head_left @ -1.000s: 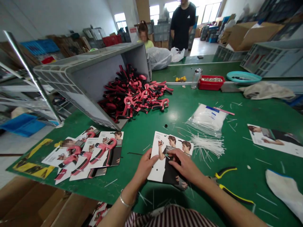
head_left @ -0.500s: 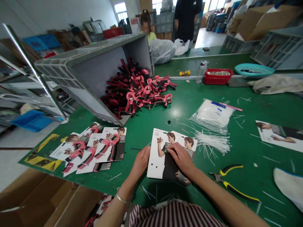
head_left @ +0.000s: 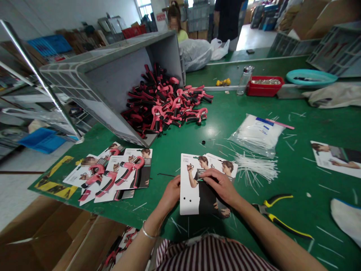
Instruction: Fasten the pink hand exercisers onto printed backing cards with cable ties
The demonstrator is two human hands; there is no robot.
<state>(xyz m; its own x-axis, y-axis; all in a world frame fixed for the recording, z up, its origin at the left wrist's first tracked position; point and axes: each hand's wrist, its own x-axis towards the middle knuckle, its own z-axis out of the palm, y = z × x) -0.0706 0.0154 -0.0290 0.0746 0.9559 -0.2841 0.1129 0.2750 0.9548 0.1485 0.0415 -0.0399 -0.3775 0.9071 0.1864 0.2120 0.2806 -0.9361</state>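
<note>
My left hand [head_left: 171, 194] grips the left edge of a printed cardboard backing card [head_left: 189, 205], its fingertips hidden behind it. The card stands tilted up, with small punched holes at its lower left. My right hand [head_left: 222, 186] lies across the card's front, fingertips pinched near its middle; what is in them, if anything, is too small to make out. Another printed card [head_left: 229, 169] sits behind the first. Right of the cards lies a loose bundle of white cable ties [head_left: 258, 167]. Yellow-and-black cutting pliers [head_left: 265, 209] lie beside my right forearm.
A grey crate [head_left: 109, 109] on its side spills pink-and-black hand grip exercisers [head_left: 169, 103]. Cards with grips attached [head_left: 124, 175] overlap at the left. Farther back are a bag of cable ties [head_left: 258, 133], a red tray [head_left: 265, 91] and a glass bottle [head_left: 244, 79]. People are beyond.
The view has shifted slightly, so most things sit a little further right. Both hands stay on the card; the right fingertips have moved only slightly on its face.
</note>
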